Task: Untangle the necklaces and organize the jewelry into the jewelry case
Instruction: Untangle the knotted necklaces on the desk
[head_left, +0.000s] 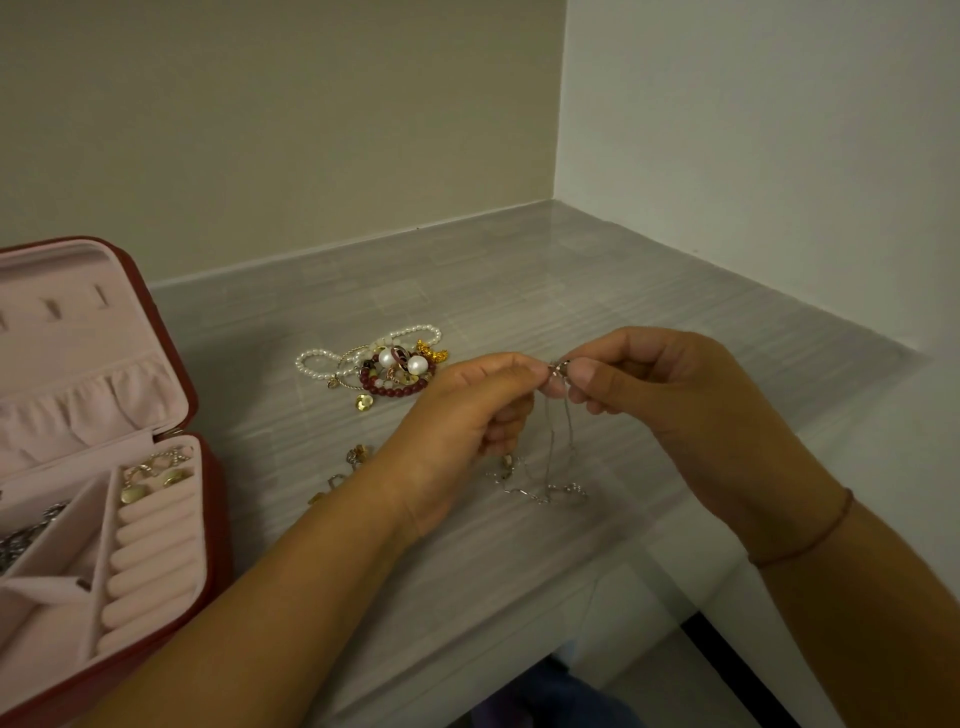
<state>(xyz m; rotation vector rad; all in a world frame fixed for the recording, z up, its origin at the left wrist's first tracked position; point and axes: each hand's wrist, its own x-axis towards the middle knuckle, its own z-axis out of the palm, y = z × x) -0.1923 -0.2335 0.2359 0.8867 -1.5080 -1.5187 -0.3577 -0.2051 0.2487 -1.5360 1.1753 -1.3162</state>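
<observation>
Over the grey countertop (571, 280), my left hand (467, 415) and right hand (670, 395) each pinch a thin silver necklace chain (558, 441) at its top, with what may be the clasp between them. Its tail trails onto the surface. Light, limp and snag-prone, it wants holding close beside any knot. The open jewelry case (215, 519) sits near left, the beaded bracelets (384, 369) farther back.

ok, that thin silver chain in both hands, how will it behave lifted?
Likely fully floppy: the silver chain hangs limp from the left hand and right hand, its lower end pooled on the counter. Probably light, being so thin. Its looped strands may snag.
</observation>
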